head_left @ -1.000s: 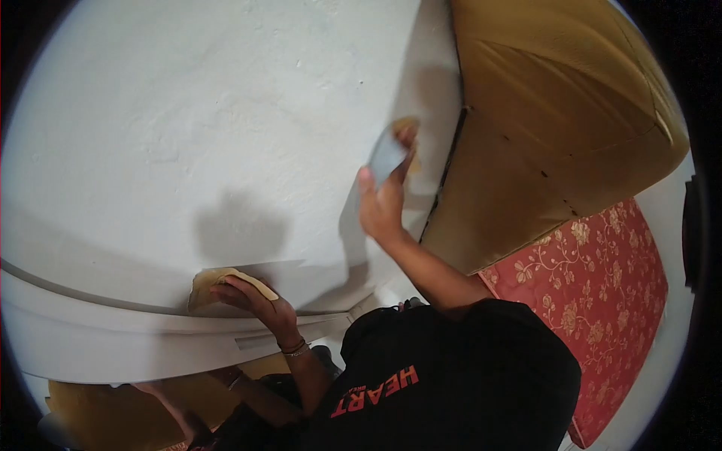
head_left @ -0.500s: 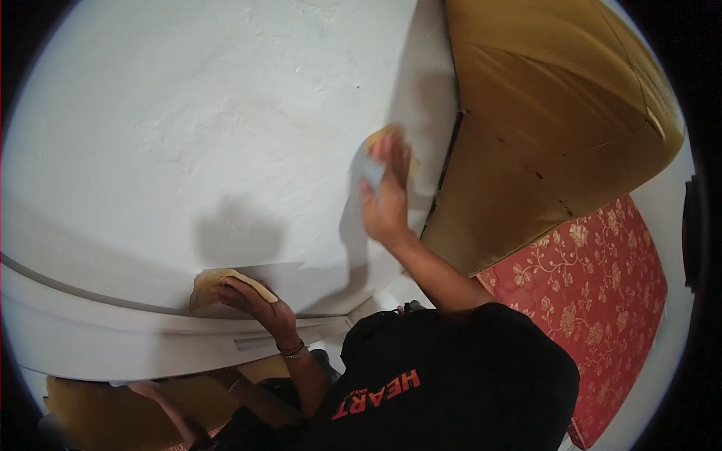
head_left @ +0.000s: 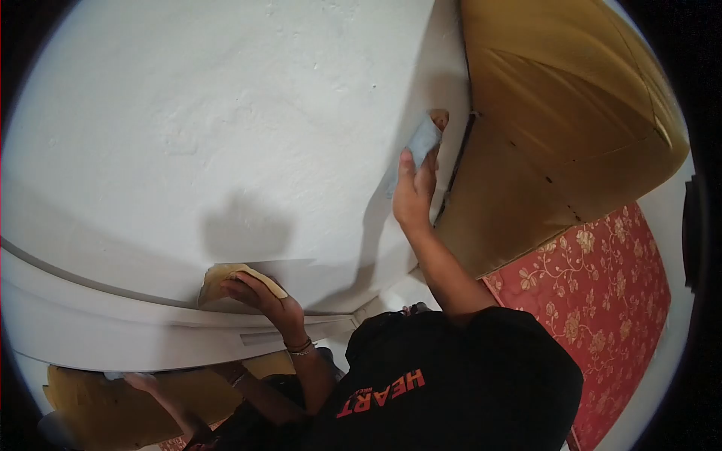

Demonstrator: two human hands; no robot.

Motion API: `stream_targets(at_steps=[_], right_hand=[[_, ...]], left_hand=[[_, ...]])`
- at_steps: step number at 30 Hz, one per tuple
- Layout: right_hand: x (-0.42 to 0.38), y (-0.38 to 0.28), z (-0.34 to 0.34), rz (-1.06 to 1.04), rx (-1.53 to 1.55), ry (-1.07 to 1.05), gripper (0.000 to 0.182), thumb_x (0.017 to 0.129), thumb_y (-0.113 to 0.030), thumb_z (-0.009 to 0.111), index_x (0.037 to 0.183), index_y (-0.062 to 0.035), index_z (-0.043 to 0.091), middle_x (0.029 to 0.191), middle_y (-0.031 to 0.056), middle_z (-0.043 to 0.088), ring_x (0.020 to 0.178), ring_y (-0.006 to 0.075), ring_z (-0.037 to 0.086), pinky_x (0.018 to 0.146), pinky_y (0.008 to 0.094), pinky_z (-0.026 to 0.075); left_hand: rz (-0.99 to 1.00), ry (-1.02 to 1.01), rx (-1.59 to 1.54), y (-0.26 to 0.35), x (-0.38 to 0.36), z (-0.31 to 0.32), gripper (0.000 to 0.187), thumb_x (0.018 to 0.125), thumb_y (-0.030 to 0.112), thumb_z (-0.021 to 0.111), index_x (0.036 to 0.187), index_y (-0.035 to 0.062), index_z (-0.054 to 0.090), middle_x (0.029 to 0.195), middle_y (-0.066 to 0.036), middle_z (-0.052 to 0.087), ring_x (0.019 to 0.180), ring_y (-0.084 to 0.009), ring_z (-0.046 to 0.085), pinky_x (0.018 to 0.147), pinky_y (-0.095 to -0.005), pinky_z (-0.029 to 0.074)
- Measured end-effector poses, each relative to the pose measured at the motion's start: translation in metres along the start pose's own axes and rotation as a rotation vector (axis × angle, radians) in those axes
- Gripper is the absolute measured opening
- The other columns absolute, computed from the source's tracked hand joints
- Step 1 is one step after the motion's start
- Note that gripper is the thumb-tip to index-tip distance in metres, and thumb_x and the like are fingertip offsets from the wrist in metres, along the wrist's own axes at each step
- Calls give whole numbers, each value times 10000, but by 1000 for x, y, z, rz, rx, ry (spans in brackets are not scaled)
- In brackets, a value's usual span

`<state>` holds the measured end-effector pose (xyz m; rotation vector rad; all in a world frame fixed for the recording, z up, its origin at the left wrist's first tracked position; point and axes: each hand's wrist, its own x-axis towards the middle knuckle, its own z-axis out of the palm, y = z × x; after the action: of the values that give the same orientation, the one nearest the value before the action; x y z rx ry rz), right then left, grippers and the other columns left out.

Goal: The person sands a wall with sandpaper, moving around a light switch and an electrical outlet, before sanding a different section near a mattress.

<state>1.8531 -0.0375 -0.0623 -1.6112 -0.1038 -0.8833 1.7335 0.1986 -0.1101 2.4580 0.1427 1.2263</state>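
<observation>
In my left hand, at the lower left, is a yellowish cloth, gripped between thumb and fingers close to the white wall. Farther up and to the right, my right hand has its fingers wrapped round a light blue cloth. That hand is near the wall's right part, beside the dark edge of the mustard-coloured upholstery. My right fingertips are partly hidden by the cloth.
Mustard upholstered furniture stands at the right, with a red floral fabric surface below it. A white ledge runs along the lower left. Beneath it, a mirror reflects arms and furniture.
My right hand has moved right, towards the mustard furniture, and has turned so the blue cloth shows more. My left hand appears slightly farther right, still holding its cloth. The view has shifted a little.
</observation>
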Motion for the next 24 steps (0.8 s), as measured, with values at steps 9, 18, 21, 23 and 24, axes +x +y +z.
stream_targets(at_steps=[9, 18, 21, 23, 24], right_hand=[[-21, 11, 4, -112, -140, -59, 539, 920, -212, 362, 1325, 87, 167, 1429, 220, 67, 1335, 323, 28, 1071, 371, 24], [-21, 8, 3, -61, -125, -81, 559, 919, -209, 361, 1334, 84, 128, 1426, 225, 70, 1332, 328, 47, 1071, 370, 46], [-21, 8, 4, -114, -156, -25, 552, 916, -209, 371, 1324, 92, 153, 1417, 233, 109, 1325, 336, 88, 1068, 372, 71], [-22, 15, 4, -72, -155, -61, 536, 916, -211, 376, 1313, 96, 188, 1410, 233, 133, 1322, 340, 98, 1067, 376, 77], [-22, 16, 4, -72, -156, -59, 536, 916, -211, 376, 1313, 96, 188, 1410, 233, 133, 1322, 340, 98, 1067, 376, 77]], left_hand=[[-6, -7, 72, 1, -1, 0, 691, 829, -33, 421, 1389, 55, 25, 1431, -213, -70, 1324, -366, -61, 1054, -481, -10], [5, -15, 83, 1, -1, -1, 701, 819, -50, 413, 1390, 61, 21, 1436, -199, -64, 1325, -361, -62, 1055, -482, -16], [7, 6, 40, 1, 0, 0, 633, 814, -19, 349, 1377, 13, 61, 1427, -228, -48, 1312, -401, -73, 1035, -536, -36], [7, 6, 48, 0, 0, 2, 639, 805, -28, 344, 1376, 10, 60, 1426, -231, -47, 1311, -405, -73, 1034, -537, -37], [3, 6, 56, 0, 0, 2, 645, 796, -37, 339, 1376, 7, 60, 1425, -233, -45, 1310, -409, -72, 1034, -538, -38]])
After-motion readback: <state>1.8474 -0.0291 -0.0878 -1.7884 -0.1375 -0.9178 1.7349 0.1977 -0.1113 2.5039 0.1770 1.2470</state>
